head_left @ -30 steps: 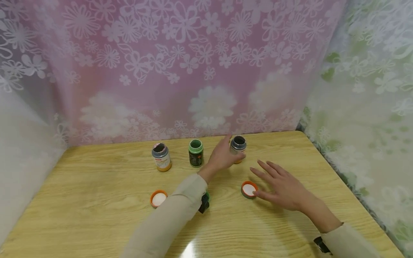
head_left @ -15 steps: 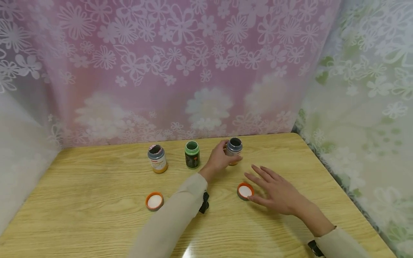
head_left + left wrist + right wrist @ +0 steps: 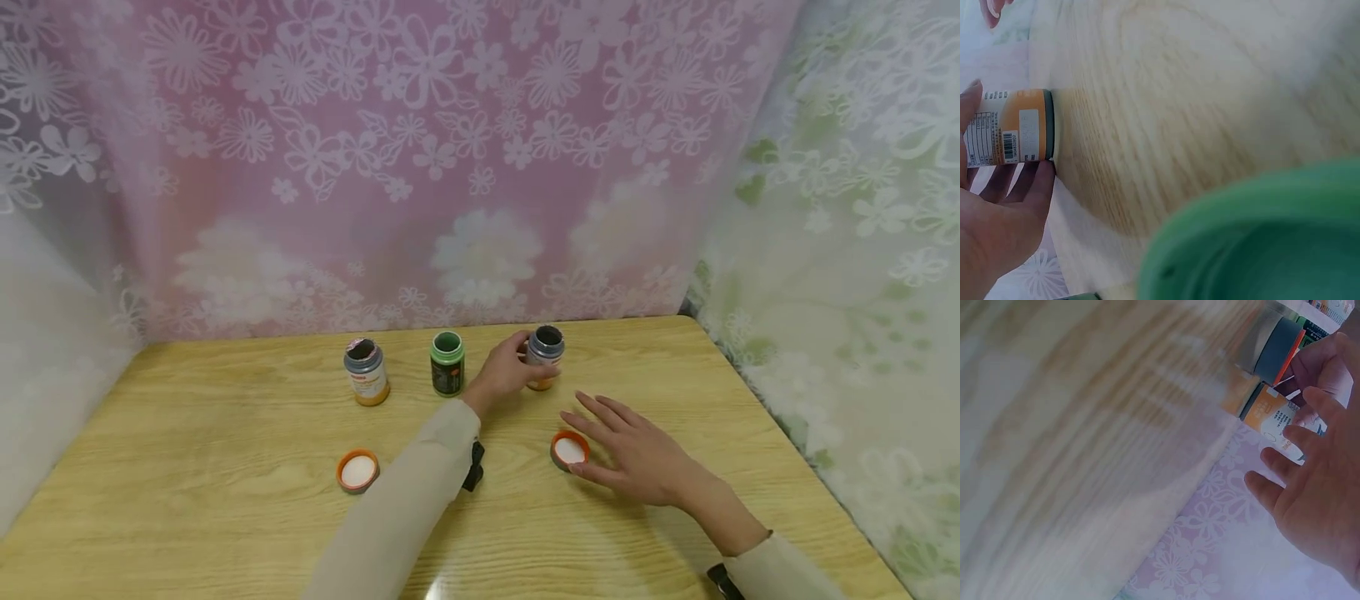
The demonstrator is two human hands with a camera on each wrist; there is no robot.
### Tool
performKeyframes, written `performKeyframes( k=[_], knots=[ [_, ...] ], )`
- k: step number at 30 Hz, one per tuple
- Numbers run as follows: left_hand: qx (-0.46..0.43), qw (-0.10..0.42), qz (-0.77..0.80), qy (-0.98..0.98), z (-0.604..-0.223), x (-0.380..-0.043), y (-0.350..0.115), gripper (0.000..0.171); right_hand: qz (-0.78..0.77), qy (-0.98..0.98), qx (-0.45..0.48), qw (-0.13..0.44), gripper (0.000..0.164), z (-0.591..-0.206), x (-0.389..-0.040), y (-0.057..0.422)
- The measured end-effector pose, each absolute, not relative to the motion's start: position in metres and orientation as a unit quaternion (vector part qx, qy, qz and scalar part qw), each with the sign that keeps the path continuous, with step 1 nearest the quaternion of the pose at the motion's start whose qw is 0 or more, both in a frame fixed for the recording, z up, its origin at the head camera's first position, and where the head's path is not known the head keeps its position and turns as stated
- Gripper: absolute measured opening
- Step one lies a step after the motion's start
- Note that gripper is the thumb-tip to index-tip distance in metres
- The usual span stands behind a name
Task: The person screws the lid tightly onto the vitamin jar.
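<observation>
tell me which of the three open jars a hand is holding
In the head view, the rightmost grey-necked jar: the left hand grips it, while the leftmost grey-necked jar and the middle green-necked jar stand untouched.

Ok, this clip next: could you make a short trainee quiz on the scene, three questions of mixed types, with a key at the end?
1. Multiple choice: What does the left grip hold?
A) A spoon
B) The rightmost gray-necked jar
C) Nothing

2. True or false: In the head view, the green-necked jar stands between the leftmost gray-necked jar and the rightmost one.

3. Fill in the blank: The orange-rimmed lid beside the right grip lies with its ____ inner face up.

Key: 1. B; 2. True; 3. white
</observation>
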State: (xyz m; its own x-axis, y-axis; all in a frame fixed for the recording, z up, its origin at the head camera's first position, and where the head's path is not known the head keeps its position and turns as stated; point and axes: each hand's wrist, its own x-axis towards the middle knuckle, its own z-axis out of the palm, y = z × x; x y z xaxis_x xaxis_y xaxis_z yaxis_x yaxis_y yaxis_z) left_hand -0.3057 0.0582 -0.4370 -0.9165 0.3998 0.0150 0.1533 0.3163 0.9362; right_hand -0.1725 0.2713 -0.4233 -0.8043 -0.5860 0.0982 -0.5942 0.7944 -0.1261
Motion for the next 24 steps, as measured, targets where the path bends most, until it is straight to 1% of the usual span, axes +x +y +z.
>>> performKeyframes(
  k=[8,13,18,21,24],
  knots=[
    [0.183,0.118,0.541,0.813,-0.434,-0.310,0.059,0.061,0.096,-0.931,0.352,-0.006,0.065,-0.423,-0.177,0.265],
    [0.179,0.122,0.530,0.820,-0.430,-0.311,0.061,0.064,0.110,-0.923,0.368,-0.020,0.063,-0.422,-0.181,0.260],
    [0.173,0.125,0.520,0.827,-0.427,-0.311,0.061,0.064,0.113,-0.911,0.395,-0.020,0.047,-0.420,-0.188,0.254],
    [0.171,0.126,0.517,0.829,-0.427,-0.311,0.059,0.063,0.128,-0.903,0.409,-0.031,0.037,-0.418,-0.192,0.252],
    [0.172,0.122,0.515,0.831,-0.429,-0.312,0.057,0.063,0.138,-0.900,0.410,-0.054,0.034,-0.416,-0.195,0.250]
  ],
)
